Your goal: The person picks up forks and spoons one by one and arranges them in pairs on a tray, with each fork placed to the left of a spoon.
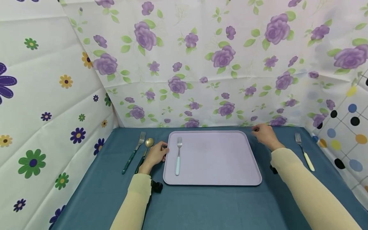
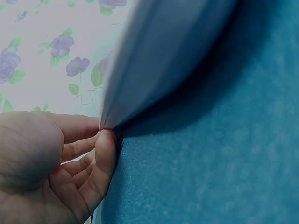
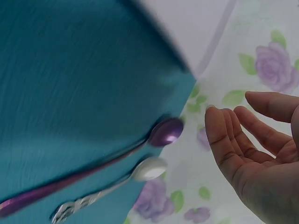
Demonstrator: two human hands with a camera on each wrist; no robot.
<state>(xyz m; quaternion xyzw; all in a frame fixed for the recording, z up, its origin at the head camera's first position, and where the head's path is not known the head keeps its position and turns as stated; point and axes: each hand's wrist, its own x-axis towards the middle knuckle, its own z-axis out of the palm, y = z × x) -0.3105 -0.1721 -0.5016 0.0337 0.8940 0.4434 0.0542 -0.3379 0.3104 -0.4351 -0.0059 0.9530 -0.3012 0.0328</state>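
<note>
A pale lilac rectangular tray (image 1: 215, 156) lies on the cloth, with a light-blue-handled fork (image 1: 178, 161) near its left side. My left hand (image 1: 155, 154) is at the tray's left edge; in the left wrist view, its thumb and fingers pinch the rim. Off the tray's far right corner, my right hand (image 1: 265, 135) hovers with loosely bent fingers and nothing between them. The right wrist view has a purple spoon (image 3: 167, 132) and a silver spoon (image 3: 149, 168) on the cloth near that hand. Both spoons are hidden in the head view.
Left of the tray lie a green-handled fork (image 1: 133, 156) and a gold-bowled spoon (image 1: 149, 142), its handle partly behind my left arm. A cream-handled fork (image 1: 308, 159) is at the far right. Flowered cloth walls (image 1: 201, 64) enclose the blue tablecloth (image 1: 215, 207).
</note>
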